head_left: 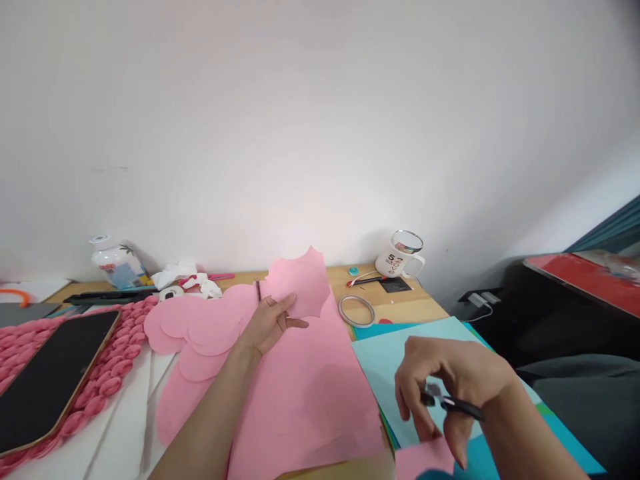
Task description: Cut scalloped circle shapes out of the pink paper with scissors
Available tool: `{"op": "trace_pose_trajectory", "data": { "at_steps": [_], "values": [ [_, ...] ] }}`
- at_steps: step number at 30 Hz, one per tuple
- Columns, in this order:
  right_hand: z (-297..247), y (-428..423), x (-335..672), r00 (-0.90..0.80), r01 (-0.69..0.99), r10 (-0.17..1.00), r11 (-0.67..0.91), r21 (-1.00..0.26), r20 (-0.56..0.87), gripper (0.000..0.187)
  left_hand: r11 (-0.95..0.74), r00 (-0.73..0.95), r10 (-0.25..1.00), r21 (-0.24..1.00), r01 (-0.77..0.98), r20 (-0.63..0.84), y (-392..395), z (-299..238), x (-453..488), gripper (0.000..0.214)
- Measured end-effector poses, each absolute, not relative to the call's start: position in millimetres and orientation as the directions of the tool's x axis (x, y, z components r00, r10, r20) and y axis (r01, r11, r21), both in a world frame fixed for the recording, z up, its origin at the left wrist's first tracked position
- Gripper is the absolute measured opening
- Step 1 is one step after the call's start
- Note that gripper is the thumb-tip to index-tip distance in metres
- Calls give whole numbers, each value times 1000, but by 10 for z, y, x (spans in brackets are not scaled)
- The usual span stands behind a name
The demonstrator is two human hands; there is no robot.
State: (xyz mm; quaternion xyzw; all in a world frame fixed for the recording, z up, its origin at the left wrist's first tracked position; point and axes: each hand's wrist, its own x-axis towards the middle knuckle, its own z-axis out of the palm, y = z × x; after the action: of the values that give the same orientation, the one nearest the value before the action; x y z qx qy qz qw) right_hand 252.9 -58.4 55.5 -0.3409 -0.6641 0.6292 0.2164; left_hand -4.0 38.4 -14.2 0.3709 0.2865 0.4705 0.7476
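Observation:
My left hand [273, 321] pinches a piece of pink paper [303, 283] with a scalloped, pointed edge, raised over a large pink sheet [310, 387]. To the right, above light blue paper [377, 360], my right hand [445, 383] is curled around black-handled scissors [463, 407], mostly hidden by the fingers. Below its thumb and fingertips lies a pink paper scrap [423, 460]; whether they touch it I cannot tell. Several rounded pink cutouts [215, 327] overlap at the left of the sheet.
A roll of tape [357, 311] and a white mug [397, 257] stand at the back right. On the left, a phone [55, 373] rests on a chunky pink knit mat [117, 353]. Behind are a white bottle [117, 263] and crumpled tissue [175, 272], near the wall.

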Motion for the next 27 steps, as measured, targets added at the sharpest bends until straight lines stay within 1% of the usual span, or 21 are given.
{"op": "trace_pose_trajectory", "data": {
  "at_steps": [1, 2, 3, 5, 6, 8, 9, 10, 11, 12, 14, 16, 17, 20, 22, 24, 27],
  "values": [
    [548, -593, 2553, -777, 262, 583, -43, -964, -237, 29, 288, 391, 916, 822, -491, -87, 380, -147, -31, 13],
    [545, -585, 2575, -806, 303, 519, -51, -951, -285, 31, 292, 389, 916, 820, -492, -93, 376, -154, -22, 15],
    [542, -562, 2590, -813, 308, 507, -43, -950, -286, 33, 297, 388, 916, 817, -494, -98, 374, -162, -13, 16],
    [525, -483, 2582, -753, 222, 632, -14, -975, -181, 35, 303, 384, 917, 811, -500, -107, 370, -175, 9, 15],
    [507, -432, 2550, -703, 151, 704, 10, -989, -100, 33, 305, 379, 919, 807, -506, -109, 367, -179, 21, 15],
    [440, -321, 2422, -496, -19, 865, 85, -996, 83, 25, 301, 366, 924, 797, -524, -109, 361, -180, 44, 14],
    [390, -264, 2328, -351, -68, 929, 101, -992, 119, 20, 296, 356, 928, 792, -534, -107, 359, -178, 56, 13],
    [329, -208, 2219, -207, -112, 969, 111, -987, 133, 19, 288, 345, 933, 788, -544, -103, 357, -174, 66, 11],
    [260, -154, 2103, -92, -137, 987, 116, -984, 129, 21, 278, 332, 938, 784, -554, -98, 356, -170, 76, 9],
    [185, -102, 1984, -40, -150, 993, 101, -984, 108, 26, 265, 314, 945, 782, -565, -93, 356, -166, 85, 9],
    [35, -2, 1763, -7, -176, 996, 90, -980, 93, 36, 232, 267, 960, 780, -581, -87, 359, -163, 99, 12],
    [-88, 94, 1595, 29, -202, 993, 120, -972, 117, 38, 207, 221, 971, 792, -575, -94, 360, -165, 107, 16],
    [-133, 140, 1538, 78, -218, 989, 137, -966, 123, 37, 197, 201, 975, 801, -565, -98, 359, -165, 109, 17],
    [-201, 265, 1461, 137, -232, 982, 161, -959, 132, 32, 174, 166, 981, 835, -522, -101, 346, -158, 111, 24],
    [-218, 322, 1452, 137, -233, 980, 171, -957, 141, 31, 141, 133, 988, 849, -510, -84, 340, -144, 113, 28],
    [-234, 341, 1437, 74, -232, 987, 158, -960, 145, 31, 82, 61, 996, 852, -517, -59, 346, -126, 114, 25],
    [-282, 302, 1369, -98, -219, 986, 109, -970, 133, 31, -20, -107, 993, 840, -542, -46, 373, -91, 99, 21]
  ]
}}
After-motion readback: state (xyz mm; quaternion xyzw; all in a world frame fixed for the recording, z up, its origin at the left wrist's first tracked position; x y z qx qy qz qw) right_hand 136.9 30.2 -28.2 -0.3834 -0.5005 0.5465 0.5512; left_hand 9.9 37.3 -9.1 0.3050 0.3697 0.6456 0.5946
